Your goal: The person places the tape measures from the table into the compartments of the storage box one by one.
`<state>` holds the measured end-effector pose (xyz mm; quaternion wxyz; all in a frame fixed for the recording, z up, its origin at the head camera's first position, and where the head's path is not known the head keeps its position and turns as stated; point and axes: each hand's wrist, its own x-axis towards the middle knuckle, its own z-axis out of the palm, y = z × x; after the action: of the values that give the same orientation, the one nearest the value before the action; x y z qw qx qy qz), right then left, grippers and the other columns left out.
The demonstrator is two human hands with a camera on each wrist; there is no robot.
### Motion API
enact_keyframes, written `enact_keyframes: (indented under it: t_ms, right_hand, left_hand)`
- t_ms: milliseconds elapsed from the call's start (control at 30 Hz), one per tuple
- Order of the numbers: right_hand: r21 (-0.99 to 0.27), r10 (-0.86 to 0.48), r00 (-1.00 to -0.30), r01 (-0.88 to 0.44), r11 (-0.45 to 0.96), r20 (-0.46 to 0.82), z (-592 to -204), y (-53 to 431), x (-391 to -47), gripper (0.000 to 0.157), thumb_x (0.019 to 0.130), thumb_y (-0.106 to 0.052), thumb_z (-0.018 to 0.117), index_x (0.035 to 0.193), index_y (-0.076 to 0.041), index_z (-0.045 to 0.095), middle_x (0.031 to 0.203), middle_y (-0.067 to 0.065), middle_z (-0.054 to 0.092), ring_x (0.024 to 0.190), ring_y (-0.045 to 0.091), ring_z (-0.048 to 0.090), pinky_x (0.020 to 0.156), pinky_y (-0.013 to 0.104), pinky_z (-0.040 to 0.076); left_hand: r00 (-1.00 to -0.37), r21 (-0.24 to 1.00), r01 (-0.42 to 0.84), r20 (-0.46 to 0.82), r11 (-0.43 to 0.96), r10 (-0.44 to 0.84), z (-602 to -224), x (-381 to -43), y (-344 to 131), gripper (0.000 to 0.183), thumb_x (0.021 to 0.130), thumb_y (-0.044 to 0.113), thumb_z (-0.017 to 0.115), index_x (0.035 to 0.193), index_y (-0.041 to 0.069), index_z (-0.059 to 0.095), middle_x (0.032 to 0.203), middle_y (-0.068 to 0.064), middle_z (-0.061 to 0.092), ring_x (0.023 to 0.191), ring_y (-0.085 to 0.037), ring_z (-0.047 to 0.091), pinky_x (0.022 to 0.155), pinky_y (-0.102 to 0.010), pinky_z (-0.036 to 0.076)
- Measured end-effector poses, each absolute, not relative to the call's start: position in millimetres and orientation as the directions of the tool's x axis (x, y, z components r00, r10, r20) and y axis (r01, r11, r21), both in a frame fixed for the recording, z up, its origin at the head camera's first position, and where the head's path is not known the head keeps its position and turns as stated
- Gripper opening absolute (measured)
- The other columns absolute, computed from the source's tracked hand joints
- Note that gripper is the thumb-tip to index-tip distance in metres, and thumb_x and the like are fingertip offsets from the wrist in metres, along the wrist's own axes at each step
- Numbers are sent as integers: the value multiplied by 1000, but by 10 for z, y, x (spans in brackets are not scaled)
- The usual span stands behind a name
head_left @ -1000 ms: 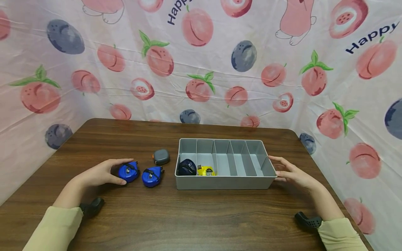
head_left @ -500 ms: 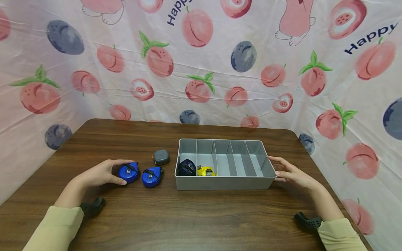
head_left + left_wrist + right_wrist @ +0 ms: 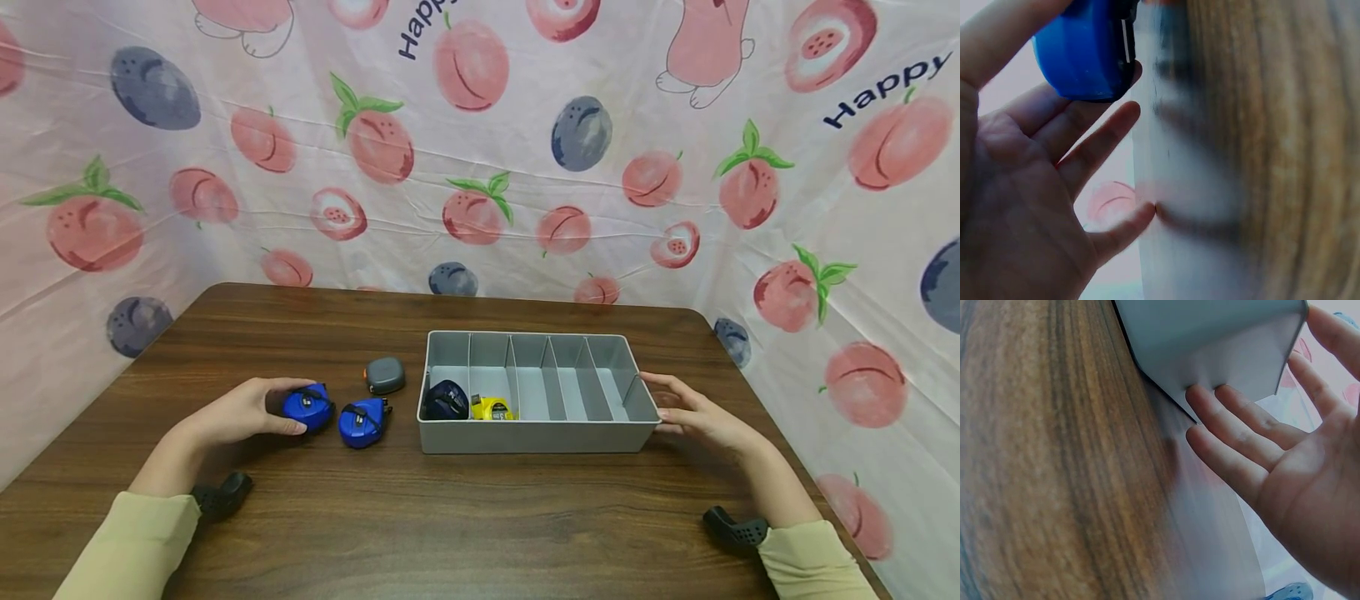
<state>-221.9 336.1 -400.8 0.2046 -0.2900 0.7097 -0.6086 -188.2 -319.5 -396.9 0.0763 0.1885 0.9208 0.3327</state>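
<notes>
L hand is pinching rounded blue plastic tape measure (prob. grasp step; lift needed next); R hand, fingers apart, is touching grey rectangular plastic box.

Tray on table, tape measures in its two leftmost compartments; to its left, two more tape measures side by side, case behind the right-hand one.
</notes>
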Motion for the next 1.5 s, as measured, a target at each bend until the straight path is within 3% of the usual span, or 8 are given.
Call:
enact_keyframes:
  t_ms: [167,400,600,867,1133,1500]
  right_hand:
    - [-982,-663,-746,-167,86,69,-3995,3355,-2218,52,98,1,43,148,-4,26,135,34,33,116,17,54,90,33,48]
    - [-983,-669,-739,-168,72,77,-4000,3356,-2225,52,98,2,43,148,-2,25,134,31,36,117,19,53,91,33,48]
    - [-982,-663,-746,-169,86,70,-4004,3357,-2221,52,98,2,42,148,-2,25,134,36,31,117,18,53,91,33,48]
    - [-982,-660,-748,-166,93,64,-4011,3363,-2226,53,98,2,42,148,-3,25,133,34,32,116,18,53,91,33,48]
    - [-983,-660,-749,-161,91,62,-4013,3360,-2226,52,98,2,43,148,-3,26,134,32,33,116,16,53,91,33,48]
    - [-982,-660,-748,-165,88,66,-4001,3357,-2209,52,98,2,43,147,-2,25,134,33,33,116,18,54,90,34,48]
  left_hand:
    - [-928,638,288,1,714,373,-3948,-1880,-3192,68,80,34,78,135,3,52,122,-18,59,108,-32,54,86,-48,45]
    - [-944,657,262,23,707,329,-3886,-1861,-3146,68,80,35,78,135,4,51,126,-25,55,118,-51,46,91,-63,38]
    - [-949,658,275,69,701,307,-3852,-1854,-3110,66,81,30,78,133,1,51,125,-29,53,117,-56,43,88,-64,40]
    - [-944,662,318,157,679,290,-3854,-1862,-3056,63,78,23,81,130,1,53,119,-23,58,111,-49,51,84,-56,46]
    - [-937,651,349,219,674,274,-3847,-1863,-2981,62,78,22,81,130,3,52,125,-20,52,115,-41,47,91,-64,35]
    - [-903,621,426,342,658,261,-3849,-1886,-2896,62,71,12,85,125,1,57,118,-17,54,109,-35,47,88,-62,33]
